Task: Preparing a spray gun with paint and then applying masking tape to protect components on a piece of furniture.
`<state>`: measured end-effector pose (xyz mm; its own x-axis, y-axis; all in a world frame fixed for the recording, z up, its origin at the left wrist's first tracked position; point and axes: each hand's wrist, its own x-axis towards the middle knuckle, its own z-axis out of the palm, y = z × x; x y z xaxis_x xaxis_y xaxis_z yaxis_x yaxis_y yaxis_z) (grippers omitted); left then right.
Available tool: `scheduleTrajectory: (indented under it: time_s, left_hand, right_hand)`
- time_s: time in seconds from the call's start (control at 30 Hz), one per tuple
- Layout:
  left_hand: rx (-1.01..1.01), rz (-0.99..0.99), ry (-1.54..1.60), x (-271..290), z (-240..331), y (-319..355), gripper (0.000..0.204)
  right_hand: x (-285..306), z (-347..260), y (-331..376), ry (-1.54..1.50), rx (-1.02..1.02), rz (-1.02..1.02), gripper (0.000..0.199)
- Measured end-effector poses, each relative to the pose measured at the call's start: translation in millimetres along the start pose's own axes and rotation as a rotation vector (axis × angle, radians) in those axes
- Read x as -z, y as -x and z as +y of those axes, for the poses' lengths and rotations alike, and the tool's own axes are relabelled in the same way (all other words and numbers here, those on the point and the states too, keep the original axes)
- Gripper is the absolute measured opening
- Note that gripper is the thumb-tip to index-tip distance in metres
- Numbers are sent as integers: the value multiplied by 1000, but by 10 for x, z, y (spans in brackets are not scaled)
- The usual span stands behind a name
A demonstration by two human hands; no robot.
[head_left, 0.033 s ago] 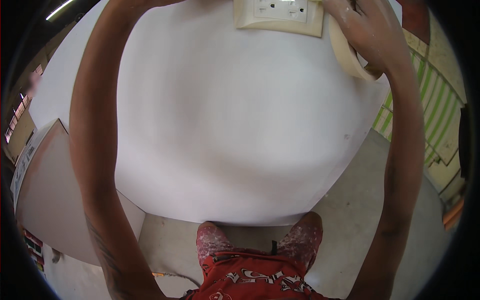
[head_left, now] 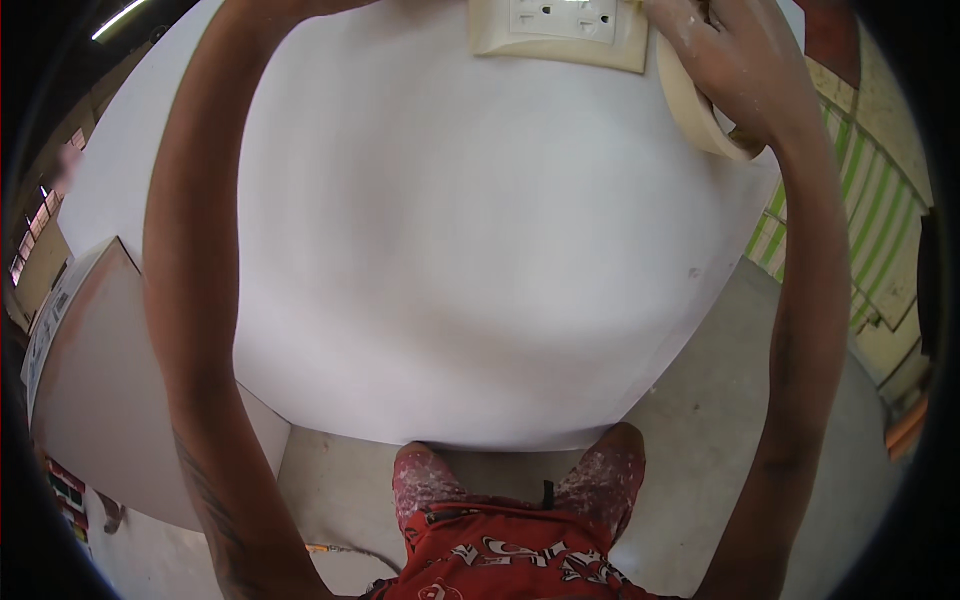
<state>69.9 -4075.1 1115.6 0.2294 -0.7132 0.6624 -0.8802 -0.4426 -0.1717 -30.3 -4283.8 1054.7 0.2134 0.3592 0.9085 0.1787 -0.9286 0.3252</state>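
Tape (head_left: 686, 104) is held upper right by the curled right hand (head_left: 738, 62), likely for easy reach; the left hand's (head_left: 318, 6) grip can't be told.

The picture's top edge cuts off most of your left hand (head_left: 312, 7), your right fingertips and the outlet plate (head_left: 560, 59); near the white panel's (head_left: 450, 230) right edge, your right hand (head_left: 740, 65) partly hides the tape roll (head_left: 688, 105).

Smooth white wall panel (head_left: 450, 230), cream duplex outlet plate (head_left: 555, 50) fixed on it, speckled grey floor (head_left: 690, 370) below.
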Motion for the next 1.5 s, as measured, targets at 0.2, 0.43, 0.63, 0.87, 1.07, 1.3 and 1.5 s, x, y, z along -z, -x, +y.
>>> scheduleTrajectory:
  time_s: [0.2,0.43,0.63,0.87,1.07,1.3,1.5]
  left_hand:
    - [38,204,71,-202,-113,17,13]
    - [44,518,85,-508,-181,-41,15]
    - [-340,551,-57,-877,-439,728,36]
    - [-175,600,-266,-985,-282,510,14]
    - [-49,569,51,-995,-264,441,10]
    - [210,576,52,-1044,35,377,24]
    - [-26,804,-325,-1330,-151,313,42]
  right_hand:
    - [-150,310,70,-189,142,-113,19]
    - [-97,238,184,-119,3,-110,14]
    - [-67,68,280,86,-115,0,29]
    - [-40,11,269,59,-154,-87,44]
    - [-184,395,262,-27,-63,-64,43]
    - [-187,355,346,-91,-15,0,42]
    - [-113,438,359,131,116,-128,46]
